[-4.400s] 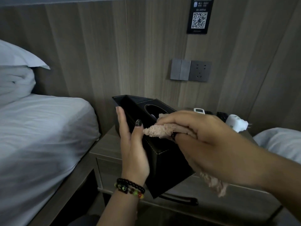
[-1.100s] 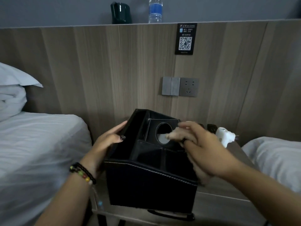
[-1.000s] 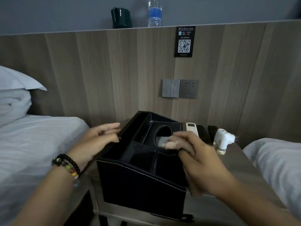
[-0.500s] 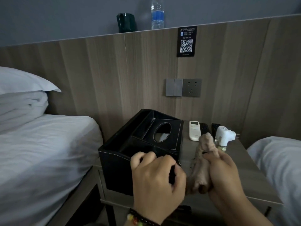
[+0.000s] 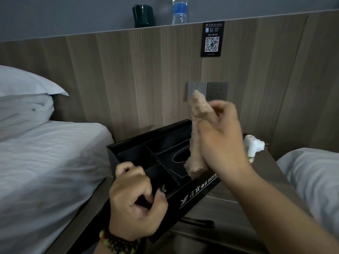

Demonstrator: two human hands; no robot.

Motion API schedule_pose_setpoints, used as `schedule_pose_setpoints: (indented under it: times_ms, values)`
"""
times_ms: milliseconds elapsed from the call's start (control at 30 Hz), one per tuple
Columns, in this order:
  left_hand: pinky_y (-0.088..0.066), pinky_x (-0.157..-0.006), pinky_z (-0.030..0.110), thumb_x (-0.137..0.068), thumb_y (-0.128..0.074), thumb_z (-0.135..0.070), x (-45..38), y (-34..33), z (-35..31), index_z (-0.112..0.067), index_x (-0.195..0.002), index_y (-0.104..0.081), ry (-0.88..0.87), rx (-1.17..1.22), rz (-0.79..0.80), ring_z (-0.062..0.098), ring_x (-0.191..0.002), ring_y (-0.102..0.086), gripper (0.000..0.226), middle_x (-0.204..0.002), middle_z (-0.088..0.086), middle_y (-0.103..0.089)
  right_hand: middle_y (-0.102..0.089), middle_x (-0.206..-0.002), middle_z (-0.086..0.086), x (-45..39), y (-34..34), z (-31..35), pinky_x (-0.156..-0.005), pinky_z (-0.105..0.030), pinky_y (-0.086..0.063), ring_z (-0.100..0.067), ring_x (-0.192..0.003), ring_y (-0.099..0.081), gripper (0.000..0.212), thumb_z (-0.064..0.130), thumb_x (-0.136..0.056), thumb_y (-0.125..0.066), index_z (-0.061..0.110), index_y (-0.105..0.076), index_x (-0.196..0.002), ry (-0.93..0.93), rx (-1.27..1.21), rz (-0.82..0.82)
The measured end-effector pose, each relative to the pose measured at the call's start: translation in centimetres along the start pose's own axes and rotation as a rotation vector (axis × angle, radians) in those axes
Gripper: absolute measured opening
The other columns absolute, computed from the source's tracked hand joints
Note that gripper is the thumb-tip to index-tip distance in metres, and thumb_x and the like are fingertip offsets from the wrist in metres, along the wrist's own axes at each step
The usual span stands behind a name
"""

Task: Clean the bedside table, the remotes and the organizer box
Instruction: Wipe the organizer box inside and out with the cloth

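Organizer box (image 5: 185,187) within left fingers (image 5: 126,169).

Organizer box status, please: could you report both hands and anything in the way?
Left hand gripping the organizer box at its near corner. Right hand holding the cloth raised above it. White plug-in device stands on the bedside table behind.

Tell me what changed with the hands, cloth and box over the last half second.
The right hand lifted the cloth from beside the organizer box to above it. The left hand turned the box, so its printed side faces the camera. Same grips; the white plug-in device stayed put.
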State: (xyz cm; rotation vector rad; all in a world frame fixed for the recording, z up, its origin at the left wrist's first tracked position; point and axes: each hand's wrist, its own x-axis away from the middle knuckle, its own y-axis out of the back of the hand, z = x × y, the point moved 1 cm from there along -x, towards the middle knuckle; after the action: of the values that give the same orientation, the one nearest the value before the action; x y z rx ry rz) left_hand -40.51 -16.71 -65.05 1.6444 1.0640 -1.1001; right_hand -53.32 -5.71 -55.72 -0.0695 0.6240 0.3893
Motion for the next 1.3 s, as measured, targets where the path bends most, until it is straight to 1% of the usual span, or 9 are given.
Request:
schedule_pose_setpoints:
  times_ms: [67,133,300,500,700,833,1000,1133,1300]
  values:
    - [-0.035,-0.07,0.038,-0.071,-0.058,-0.012,-0.7,0.5,1.5,-0.006,-0.043,-0.029,0.012,0.025,0.038,0.018,-0.043,-0.034,0.04,-0.045,0.0,-0.03,-0.054,-0.109,0.005,-0.5,-1.8,-0.1,-0.065,-0.008,-0.045,-0.001,-0.081,-0.056,0.027,0.001,-0.091,-0.049,0.018,-0.047,-0.112,0.244,0.296,0.139]
    - [-0.038,-0.071,0.036,-0.071,-0.059,-0.01,-1.3,0.9,3.2,-0.007,-0.044,-0.03,0.0,0.026,0.093,0.021,-0.045,-0.04,0.039,-0.047,-0.001,-0.035,-0.048,-0.116,0.003,-1.1,-3.2,-1.1,-0.069,-0.009,-0.047,-0.01,-0.09,-0.056,0.035,-0.003,-0.089,-0.047,0.016,-0.051,-0.117,0.329,0.494,0.322]
    - [-0.045,-0.076,0.035,-0.075,-0.059,-0.017,-2.1,2.4,6.2,-0.012,-0.05,-0.048,0.078,-0.301,0.114,0.012,-0.06,-0.058,0.027,-0.058,-0.007,-0.056,-0.062,-0.103,0.006,-1.7,-4.9,-3.8,-0.064,-0.005,-0.035,-0.011,-0.098,-0.057,0.029,0.022,-0.09,-0.055,0.028,-0.062,-0.118,0.112,0.618,0.758]
    - [-0.048,-0.07,0.042,-0.078,-0.058,-0.022,-1.3,-1.7,4.1,-0.021,-0.055,-0.047,0.229,-0.515,-0.015,0.013,-0.047,-0.038,0.026,-0.048,-0.012,-0.037,-0.063,-0.108,0.004,-2.0,-5.3,-4.4,-0.081,-0.008,-0.042,-0.005,-0.101,-0.057,0.036,0.005,-0.084,-0.052,0.022,-0.067,-0.113,0.272,0.589,0.69]
    - [-0.052,-0.071,0.05,-0.074,-0.06,-0.013,-1.3,-2.7,6.1,-0.018,-0.051,-0.038,0.222,-0.4,-0.094,0.016,-0.043,-0.033,0.033,-0.043,-0.006,-0.031,-0.069,-0.091,0.011,-4.7,-6.1,-4.7,-0.068,-0.001,-0.043,0.003,-0.079,-0.059,0.032,0.004,-0.083,-0.054,0.024,-0.071,-0.101,0.244,0.56,0.447]
    - [-0.052,-0.062,0.05,-0.075,-0.061,-0.012,-1.4,-2.8,6.4,-0.013,-0.049,-0.041,0.215,-0.354,-0.109,0.018,-0.045,-0.037,0.033,-0.044,-0.004,-0.032,-0.071,-0.091,0.005,-4.6,-8.2,-6.1,-0.075,-0.034,-0.056,-0.013,-0.084,-0.065,0.022,0.021,-0.086,-0.052,0.027,-0.07,-0.098,0.176,0.686,0.591]
    - [-0.053,-0.06,0.052,-0.075,-0.063,-0.012,-1.2,-2.9,6.5,-0.012,-0.049,-0.043,0.258,-0.336,-0.136,0.02,-0.044,-0.039,0.033,-0.045,-0.002,-0.034,-0.071,-0.096,-0.002,-5.6,-8.9,-5.8,-0.077,-0.025,-0.051,-0.014,-0.09,-0.063,0.025,0.016,-0.091,-0.049,0.019,-0.072,-0.098,0.117,0.704,0.657]
    - [-0.053,-0.085,0.05,-0.078,-0.062,-0.014,-1.0,-3.1,6.4,-0.011,-0.05,-0.047,0.286,-0.333,-0.157,0.018,-0.042,-0.034,0.032,-0.045,-0.003,-0.032,-0.07,-0.094,-0.006,-4.9,-8.8,-5.0,-0.078,-0.033,-0.052,-0.02,-0.088,-0.063,0.025,0.015,-0.089,-0.048,0.015,-0.072,-0.097,0.142,0.752,0.718]
    - [-0.054,-0.08,0.051,-0.079,-0.06,-0.019,-1.2,-3.1,6.2,-0.013,-0.051,-0.047,0.307,-0.352,-0.143,0.014,-0.042,-0.033,0.031,-0.046,-0.005,-0.031,-0.06,-0.105,-0.006,-1.9,-6.7,-4.2,-0.085,-0.039,-0.049,-0.022,-0.097,-0.059,0.025,0.009,-0.087,-0.046,0.007,-0.066,-0.103,0.257,0.744,0.736]
